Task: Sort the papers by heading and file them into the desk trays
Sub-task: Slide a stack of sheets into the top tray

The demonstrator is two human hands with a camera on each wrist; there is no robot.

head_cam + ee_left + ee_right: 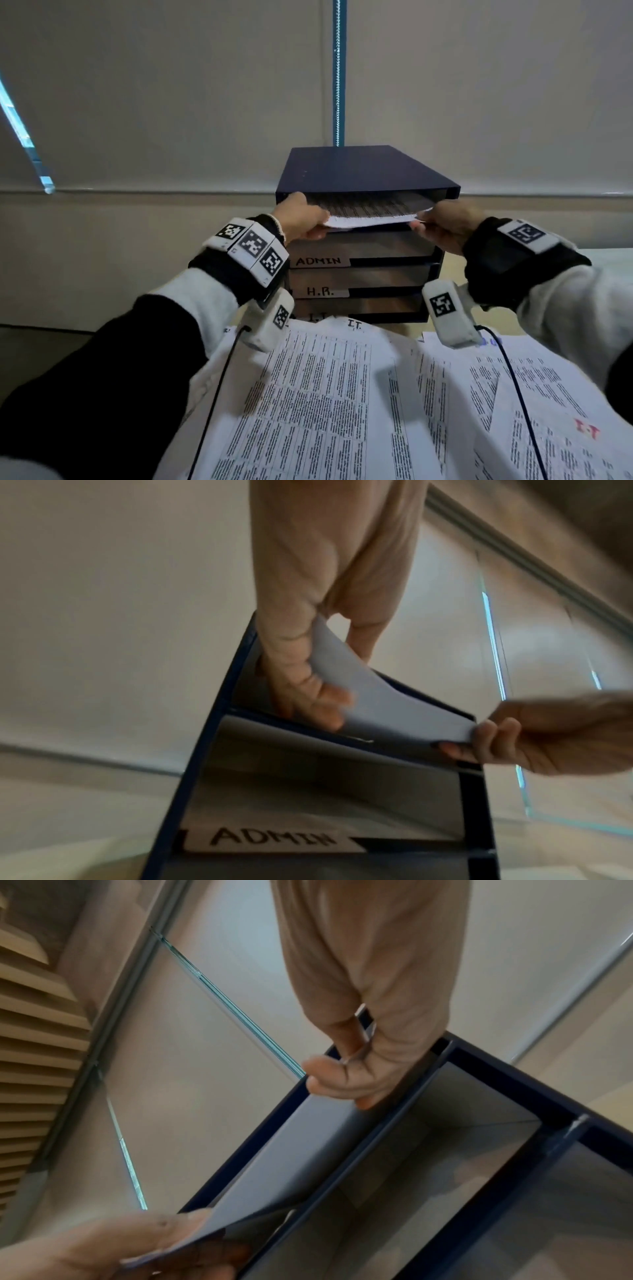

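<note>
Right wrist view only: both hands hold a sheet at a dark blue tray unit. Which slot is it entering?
Observer: The top slot of the tray unit, just above the ADMIN label.
Operator: Is the top slot labelled?
Observer: Cannot tell; the left hand and the sheet cover its front lip.
Operator: What is left on the desk?
Observer: Overlapping printed papers, two headed I.T.

A pale grey roller blind (pixel 171 96) covers the wall behind the desk. A beaded blue-green pull chain (pixel 338 72) hangs vertically at its centre. A narrow strip of bright window glass (pixel 20 126) shows at the left edge. Slatted light-wood ceiling panels (pixel 31 1047) appear in the right wrist view.
</note>
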